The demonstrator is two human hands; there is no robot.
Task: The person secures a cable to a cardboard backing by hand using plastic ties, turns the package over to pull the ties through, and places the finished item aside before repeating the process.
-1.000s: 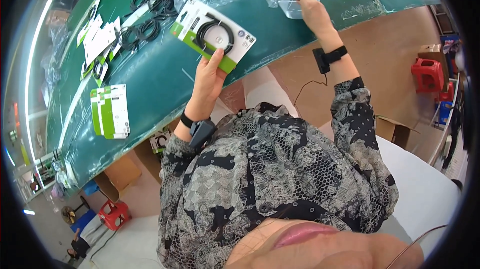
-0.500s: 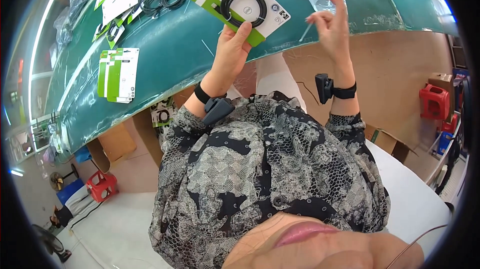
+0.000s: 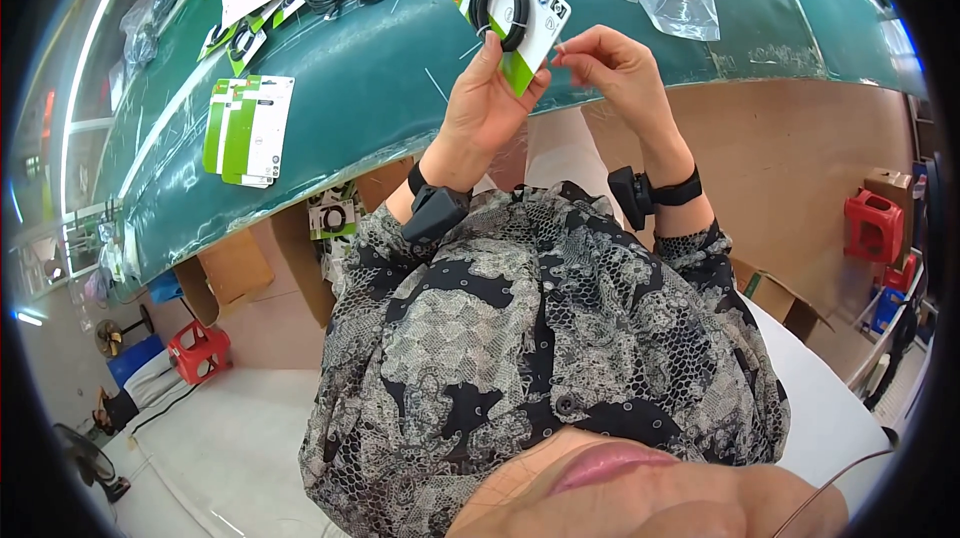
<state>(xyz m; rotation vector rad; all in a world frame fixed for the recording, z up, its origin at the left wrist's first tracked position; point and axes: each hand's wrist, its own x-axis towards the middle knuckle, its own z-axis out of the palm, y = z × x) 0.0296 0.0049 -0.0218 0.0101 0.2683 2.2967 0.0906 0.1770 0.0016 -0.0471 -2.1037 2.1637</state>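
Left hand (image 3: 487,103) is pinching the lower end of a white and green backing card (image 3: 511,16) with a black coiled cable (image 3: 502,6) fixed to its face, thumb on the front, fingers wrapped behind, so that grip is closed on the card. Right hand (image 3: 612,66) sits just beside the card's right edge with thumb and forefinger pressed together on something thin, maybe a tie or a bit of film, too small to tell. The card is held up in the air over the near edge of the green table (image 3: 380,88), not resting on it. Honestly the risk I see is that one-end pinch: any tug from the right hand could twist the card out of the fingers or crease it, and the coil could pop loose from its mount. Long axis runs from the pinched green end near the hand up and left to the far end, tilted a bit off vertical, printed face toward the camera.
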